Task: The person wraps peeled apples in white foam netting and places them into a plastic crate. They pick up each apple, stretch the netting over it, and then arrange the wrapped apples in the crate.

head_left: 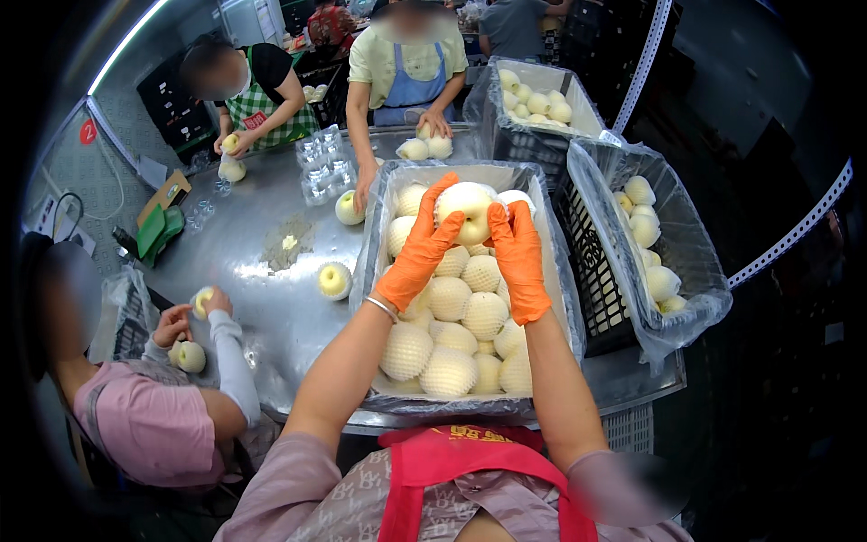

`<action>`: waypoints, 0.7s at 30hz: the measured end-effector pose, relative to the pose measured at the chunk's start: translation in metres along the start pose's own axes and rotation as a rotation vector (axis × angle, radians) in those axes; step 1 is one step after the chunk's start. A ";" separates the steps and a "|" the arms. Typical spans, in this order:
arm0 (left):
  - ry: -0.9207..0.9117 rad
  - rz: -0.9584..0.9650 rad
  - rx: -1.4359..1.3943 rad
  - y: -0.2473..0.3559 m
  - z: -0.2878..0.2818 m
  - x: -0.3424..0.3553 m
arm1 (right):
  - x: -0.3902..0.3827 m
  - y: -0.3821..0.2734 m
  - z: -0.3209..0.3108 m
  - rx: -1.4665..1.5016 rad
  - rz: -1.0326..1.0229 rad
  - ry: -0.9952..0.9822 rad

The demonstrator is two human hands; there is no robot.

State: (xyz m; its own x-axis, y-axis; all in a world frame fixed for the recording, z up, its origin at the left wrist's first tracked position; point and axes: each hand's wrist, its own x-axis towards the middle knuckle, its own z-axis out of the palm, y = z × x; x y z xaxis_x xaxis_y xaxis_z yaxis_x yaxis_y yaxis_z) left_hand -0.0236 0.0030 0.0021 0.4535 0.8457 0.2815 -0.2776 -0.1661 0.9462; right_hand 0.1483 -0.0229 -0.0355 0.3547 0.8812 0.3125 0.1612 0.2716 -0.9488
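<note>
Between my left hand (423, 248) and my right hand (519, 264), both in orange gloves, is a round pale yellow fruit (466, 217). White foam netting shows around its upper part, and the fingers of both hands are closed on its sides. The fruit is above a lined crate (553, 203) full of similar fruit (450, 370), each in a white foam net sleeve. My forearms reach over the near part of the crate and hide some of its contents.
The crate stands on a metal table (271, 312). A loose fruit (334, 281) and clear plastic trays (325, 167) lie to its left. More lined crates (646, 244) are at the right. Co-workers handle fruit across the table and at the left; one's hand (365, 188) is near my crate.
</note>
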 end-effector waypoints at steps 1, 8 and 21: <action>0.001 -0.070 -0.036 0.005 0.001 -0.002 | -0.002 -0.013 -0.001 -0.124 0.024 0.023; -0.001 -0.066 -0.185 -0.007 -0.001 0.003 | -0.008 -0.038 0.002 -0.304 -0.311 0.160; 0.031 -0.111 -0.259 -0.016 -0.008 0.002 | -0.005 -0.014 0.004 -0.327 -0.214 0.139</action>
State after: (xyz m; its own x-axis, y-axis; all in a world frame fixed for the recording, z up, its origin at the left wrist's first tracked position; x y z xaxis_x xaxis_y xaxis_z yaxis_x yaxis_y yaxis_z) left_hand -0.0245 0.0114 -0.0136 0.4685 0.8671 0.1694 -0.4365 0.0605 0.8977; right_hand 0.1409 -0.0295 -0.0235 0.3985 0.7518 0.5253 0.5209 0.2858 -0.8043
